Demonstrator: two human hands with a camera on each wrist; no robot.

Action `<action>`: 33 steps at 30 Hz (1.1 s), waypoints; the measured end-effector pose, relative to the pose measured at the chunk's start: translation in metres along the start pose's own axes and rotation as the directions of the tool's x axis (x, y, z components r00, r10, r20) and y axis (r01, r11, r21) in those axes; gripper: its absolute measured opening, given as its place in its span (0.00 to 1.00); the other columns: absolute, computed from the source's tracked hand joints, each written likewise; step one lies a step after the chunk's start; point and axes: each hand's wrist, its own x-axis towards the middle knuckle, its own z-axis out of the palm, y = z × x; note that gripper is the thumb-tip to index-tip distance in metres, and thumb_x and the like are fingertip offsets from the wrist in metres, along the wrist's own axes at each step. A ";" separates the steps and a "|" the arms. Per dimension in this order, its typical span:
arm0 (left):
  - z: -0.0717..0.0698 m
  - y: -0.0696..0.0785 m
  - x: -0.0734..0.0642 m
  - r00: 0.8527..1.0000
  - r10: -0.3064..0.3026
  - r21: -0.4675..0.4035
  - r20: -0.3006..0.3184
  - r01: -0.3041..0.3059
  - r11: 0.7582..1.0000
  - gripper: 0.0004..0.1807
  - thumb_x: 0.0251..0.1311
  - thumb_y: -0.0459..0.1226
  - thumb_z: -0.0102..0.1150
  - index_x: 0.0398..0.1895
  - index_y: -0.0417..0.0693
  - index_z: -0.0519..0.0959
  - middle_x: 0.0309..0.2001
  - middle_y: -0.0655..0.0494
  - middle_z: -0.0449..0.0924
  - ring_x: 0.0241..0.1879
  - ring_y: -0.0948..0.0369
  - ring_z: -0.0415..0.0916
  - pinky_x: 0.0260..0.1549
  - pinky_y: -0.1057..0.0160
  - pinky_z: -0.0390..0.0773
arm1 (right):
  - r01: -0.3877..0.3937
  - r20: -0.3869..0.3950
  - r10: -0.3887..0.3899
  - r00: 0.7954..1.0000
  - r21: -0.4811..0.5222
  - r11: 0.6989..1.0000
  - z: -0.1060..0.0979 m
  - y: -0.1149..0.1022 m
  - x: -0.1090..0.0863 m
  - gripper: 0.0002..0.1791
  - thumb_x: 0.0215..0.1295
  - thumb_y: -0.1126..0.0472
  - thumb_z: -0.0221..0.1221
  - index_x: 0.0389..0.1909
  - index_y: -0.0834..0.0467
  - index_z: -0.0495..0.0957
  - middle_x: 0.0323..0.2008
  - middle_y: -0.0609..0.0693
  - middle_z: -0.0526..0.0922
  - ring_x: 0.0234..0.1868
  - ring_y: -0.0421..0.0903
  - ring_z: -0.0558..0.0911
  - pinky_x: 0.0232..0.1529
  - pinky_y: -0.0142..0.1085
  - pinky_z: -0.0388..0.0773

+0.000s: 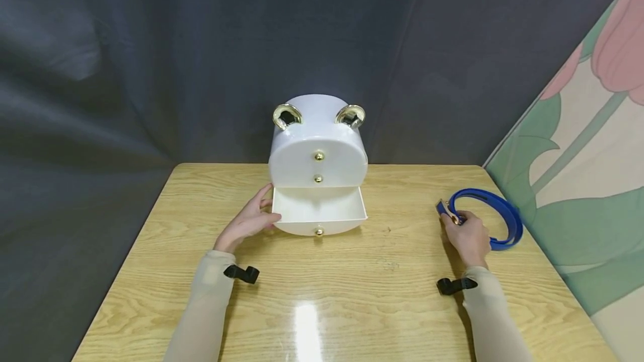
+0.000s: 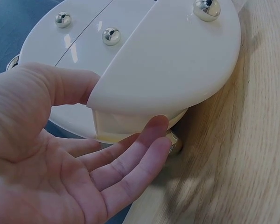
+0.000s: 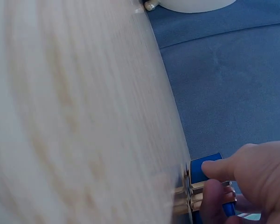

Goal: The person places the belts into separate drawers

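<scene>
A white rounded cabinet [image 1: 318,127] with gold ear-like rings and gold knobs stands at the back of the table, its bottom drawer [image 1: 320,205] pulled out. Inside, the drawer shows bare white. My left hand [image 1: 247,222] is at the drawer's left side, thumb touching the corner of its front panel. In the left wrist view its fingers [image 2: 144,154] spread loosely beside and below that panel. Off to the right, my right hand [image 1: 469,236] pinches a blue belt [image 1: 508,211] near its gold buckle [image 3: 198,196]. The belt's remaining length lies in a loop beyond the hand.
The wooden table [image 1: 362,284] spreads in front of the cabinet and between both arms. A dark curtain [image 1: 226,60] hangs right behind the cabinet. Floral fabric [image 1: 563,200] runs along the table's right edge, close to the belt loop.
</scene>
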 end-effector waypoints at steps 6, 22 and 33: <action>0.000 0.000 0.000 1.000 0.003 0.003 0.002 -0.003 1.000 0.54 0.71 0.29 0.59 0.89 0.49 0.34 0.79 0.29 0.59 0.45 0.56 0.86 0.48 0.49 0.87 | 0.037 -0.021 -0.037 0.999 -0.004 0.999 0.002 0.000 -0.001 0.36 0.76 0.37 0.55 0.71 0.61 0.77 0.61 0.66 0.83 0.58 0.70 0.81 0.44 0.59 0.78; -0.002 0.001 -0.003 0.999 0.023 -0.009 0.022 -0.023 1.000 0.54 0.72 0.31 0.58 0.89 0.51 0.33 0.79 0.30 0.59 0.45 0.58 0.84 0.52 0.48 0.86 | 0.150 -0.043 -0.150 0.988 0.000 0.989 -0.002 0.008 -0.004 0.31 0.75 0.43 0.62 0.66 0.61 0.81 0.57 0.67 0.87 0.55 0.67 0.84 0.39 0.50 0.79; -0.003 -0.001 -0.004 0.999 0.032 0.000 0.036 -0.032 0.999 0.53 0.74 0.32 0.57 0.89 0.52 0.32 0.79 0.30 0.58 0.52 0.51 0.84 0.57 0.45 0.85 | 0.188 -0.021 -0.189 0.982 -0.034 0.982 -0.009 0.010 -0.009 0.30 0.73 0.44 0.63 0.66 0.59 0.82 0.59 0.68 0.86 0.57 0.71 0.83 0.48 0.59 0.80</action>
